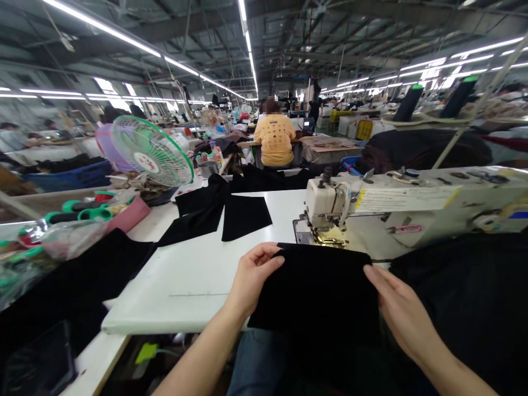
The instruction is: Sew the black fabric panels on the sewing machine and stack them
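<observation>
My left hand (256,273) pinches the upper left corner of a black fabric piece (313,291), and my right hand (402,308) grips its right edge. The cloth hangs between them, just in front of the presser foot of a white industrial sewing machine (330,209). Beneath the hands lies a white sewing table (177,300). Two more black fabric pieces (246,217) lie on the table beyond the machine. A heap of black cloth (466,313) rises to the right of my right hand.
Green-handled scissors (82,214) and a plastic bag (70,239) lie at the left of the table. A green-and-white electric fan (150,151) stands beyond them. Thread cones (408,103) stand behind the machine. A co-worker in a yellow shirt (275,140) sits farther ahead.
</observation>
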`<action>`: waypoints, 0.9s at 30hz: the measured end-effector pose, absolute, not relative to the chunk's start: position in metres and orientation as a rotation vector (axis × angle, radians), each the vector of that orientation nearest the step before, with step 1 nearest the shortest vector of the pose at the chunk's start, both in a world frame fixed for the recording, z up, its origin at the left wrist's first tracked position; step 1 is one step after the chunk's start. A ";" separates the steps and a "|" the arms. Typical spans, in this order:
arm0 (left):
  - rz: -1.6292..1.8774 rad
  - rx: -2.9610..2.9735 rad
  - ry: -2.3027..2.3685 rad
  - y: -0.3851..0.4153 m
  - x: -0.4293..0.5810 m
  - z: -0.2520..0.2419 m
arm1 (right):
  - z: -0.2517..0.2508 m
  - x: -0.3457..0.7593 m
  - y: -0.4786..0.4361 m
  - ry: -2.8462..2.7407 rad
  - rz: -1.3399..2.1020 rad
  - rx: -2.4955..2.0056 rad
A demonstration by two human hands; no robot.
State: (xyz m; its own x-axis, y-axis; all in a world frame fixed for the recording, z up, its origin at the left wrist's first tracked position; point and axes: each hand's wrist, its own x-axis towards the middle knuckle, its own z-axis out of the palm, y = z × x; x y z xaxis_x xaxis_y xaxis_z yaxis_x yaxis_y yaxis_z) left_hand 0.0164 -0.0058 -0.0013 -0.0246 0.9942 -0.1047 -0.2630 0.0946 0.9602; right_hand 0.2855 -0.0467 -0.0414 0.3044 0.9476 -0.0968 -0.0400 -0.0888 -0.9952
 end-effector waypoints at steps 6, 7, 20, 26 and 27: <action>1.419 0.918 1.102 -0.015 0.027 0.009 | -0.031 0.283 -0.049 -0.708 1.134 -1.295; 1.421 0.901 1.100 -0.015 0.028 0.010 | -0.029 0.283 -0.049 -0.662 1.142 -1.285; 1.412 0.830 1.088 -0.014 0.035 0.007 | -0.023 0.291 -0.040 -0.372 1.163 -1.265; 1.480 0.901 1.110 -0.012 0.035 0.005 | -0.016 0.288 -0.039 -0.328 1.138 -1.230; 1.484 0.893 1.109 -0.012 0.035 0.004 | -0.015 0.287 -0.039 -0.326 1.133 -1.228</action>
